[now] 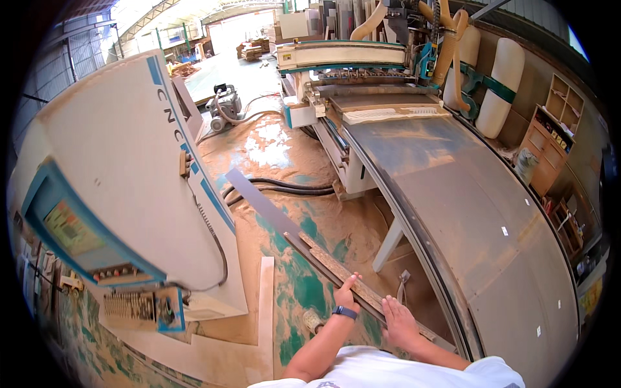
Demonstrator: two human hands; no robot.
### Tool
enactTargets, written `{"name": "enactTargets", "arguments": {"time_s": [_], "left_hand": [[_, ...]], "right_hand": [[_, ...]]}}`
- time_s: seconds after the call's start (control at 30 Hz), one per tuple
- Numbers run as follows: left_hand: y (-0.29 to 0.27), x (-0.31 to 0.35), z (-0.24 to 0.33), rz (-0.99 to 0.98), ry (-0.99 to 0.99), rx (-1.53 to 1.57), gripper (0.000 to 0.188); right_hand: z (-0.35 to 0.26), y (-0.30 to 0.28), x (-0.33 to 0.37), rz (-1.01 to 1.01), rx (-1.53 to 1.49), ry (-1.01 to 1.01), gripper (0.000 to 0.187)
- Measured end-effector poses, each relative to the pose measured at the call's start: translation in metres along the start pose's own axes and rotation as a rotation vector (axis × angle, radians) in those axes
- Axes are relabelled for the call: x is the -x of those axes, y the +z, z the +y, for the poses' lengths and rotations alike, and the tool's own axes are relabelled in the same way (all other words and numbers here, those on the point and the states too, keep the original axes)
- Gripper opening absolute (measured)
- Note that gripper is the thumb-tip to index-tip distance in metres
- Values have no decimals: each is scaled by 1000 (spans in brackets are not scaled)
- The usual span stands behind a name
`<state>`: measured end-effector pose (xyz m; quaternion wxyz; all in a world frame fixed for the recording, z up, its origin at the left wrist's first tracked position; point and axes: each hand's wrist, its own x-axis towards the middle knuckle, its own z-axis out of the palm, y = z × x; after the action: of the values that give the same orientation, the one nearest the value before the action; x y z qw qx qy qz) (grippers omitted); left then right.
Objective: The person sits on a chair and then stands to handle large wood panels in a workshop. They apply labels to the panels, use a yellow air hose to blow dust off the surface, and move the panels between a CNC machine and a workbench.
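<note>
Several long, narrow board strips (331,264) with rough, speckled brown edges slant across in front of my body. A grey flat strip (259,202) sticks out beyond their far end, in line with them. My left hand (347,295), with a dark band at the wrist, is closed around the strips, its thumb over the top. Closer to the near end, my right hand (400,318) lies against the strips with its fingers stretched out. Its thumb and the undersides of the strips are hidden.
On the right, a long machine bed (466,200) runs past my side, dusted with sawdust. A white control cabinet (129,161) stands on the left. Black hoses (284,187) cross the sawdust-covered floor (310,216). A cut pale panel (266,304) lies by the cabinet.
</note>
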<state>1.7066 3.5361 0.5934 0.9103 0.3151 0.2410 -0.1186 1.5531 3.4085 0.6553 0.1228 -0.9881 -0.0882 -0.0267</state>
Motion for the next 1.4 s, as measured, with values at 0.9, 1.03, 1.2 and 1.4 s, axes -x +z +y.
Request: {"name": "enactTargets", "arguments": {"time_s": [0.9,1.03,1.2,1.4], "left_hand": [[244,-707,402,204,194,80,24],[208,-831,477,122,247,266,28],[178,-941,561,86,221,367,28],[190,-1012,667,119,109,365,22]], "right_hand": [[135,39,-838,-204,-132,-2,94],[127,57,-980,-299,-166,-24,107],[80,93,-1119,-379,-218,98,91],[33,106,-1249,-458,-203,118,89]]}}
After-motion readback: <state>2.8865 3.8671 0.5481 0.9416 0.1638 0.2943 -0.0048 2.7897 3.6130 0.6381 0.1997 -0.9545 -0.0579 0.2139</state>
